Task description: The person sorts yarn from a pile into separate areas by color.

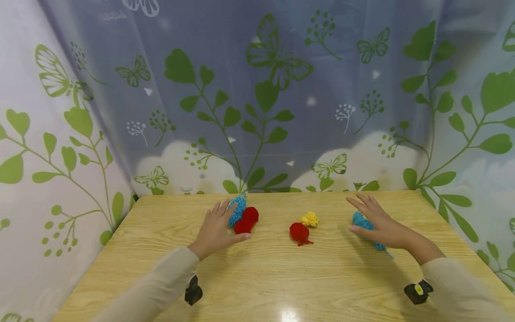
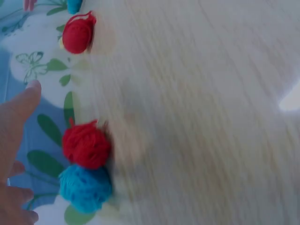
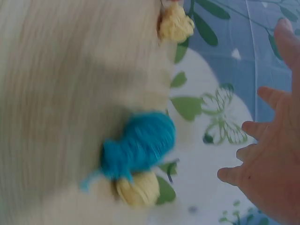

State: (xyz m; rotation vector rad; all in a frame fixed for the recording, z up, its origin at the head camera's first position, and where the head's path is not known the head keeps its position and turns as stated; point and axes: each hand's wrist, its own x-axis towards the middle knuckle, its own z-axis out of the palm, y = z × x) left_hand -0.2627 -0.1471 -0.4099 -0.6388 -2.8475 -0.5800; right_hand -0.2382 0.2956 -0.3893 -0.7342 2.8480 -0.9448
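My left hand (image 1: 217, 232), fingers spread, hovers beside a light-blue yarn bundle (image 1: 238, 206) and red yarn (image 1: 247, 220) on the table's left half. The left wrist view shows a red yarn ball (image 2: 87, 145) touching a blue one (image 2: 86, 188), apart from the fingers. On the right, my right hand (image 1: 386, 228) is held over a blue yarn ball (image 1: 362, 220) with a loose tail, partly covering it. A pale yellow ball (image 3: 139, 189) lies against that blue yarn (image 3: 147, 140) in the right wrist view; the hand hides it from the head view. Neither hand holds anything.
Between the hands lie a red yarn ball (image 1: 299, 233) with a loose end and a crumpled yellow yarn bundle (image 1: 310, 219). The wooden table (image 1: 257, 277) meets a leaf-and-butterfly patterned curtain (image 1: 225, 107) at its back edge. A dark camera (image 1: 194, 290) hangs under the left wrist, another (image 1: 418, 291) under the right.
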